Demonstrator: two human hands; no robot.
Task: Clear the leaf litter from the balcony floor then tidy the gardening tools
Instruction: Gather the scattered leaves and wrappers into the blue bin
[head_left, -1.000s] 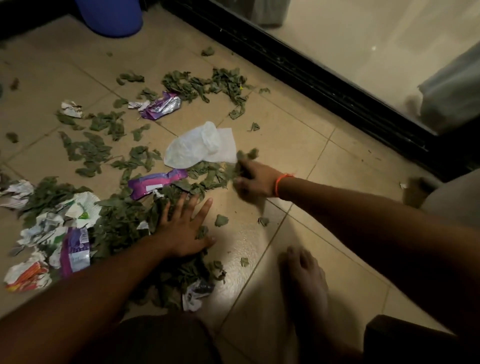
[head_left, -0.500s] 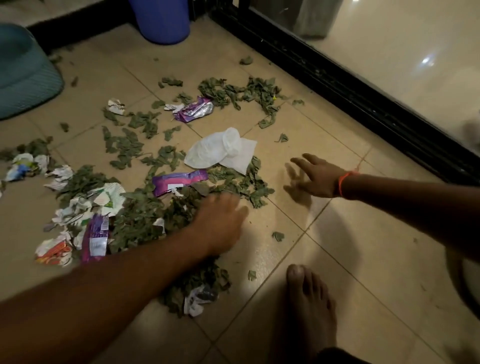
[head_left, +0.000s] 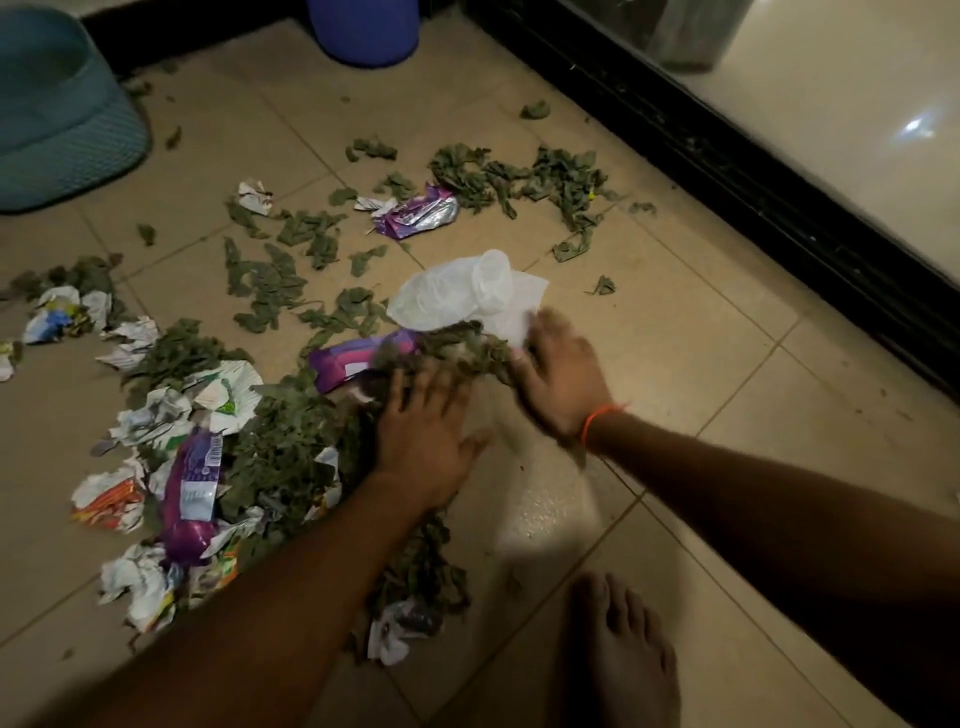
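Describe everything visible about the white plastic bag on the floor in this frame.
The white plastic bag is thin, translucent and crumpled, lying flat on the beige tiled floor with a puffed, rounded fold at its top. Its lower edge lies against a clump of green leaves, and the right hand, blurred, sits at its lower right corner. Whether it holds anything cannot be told.

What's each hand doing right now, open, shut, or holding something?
Left hand: open, fingers spread flat on the leaf pile.
Right hand: open but motion-blurred, pressing on leaves; holding nothing visible.
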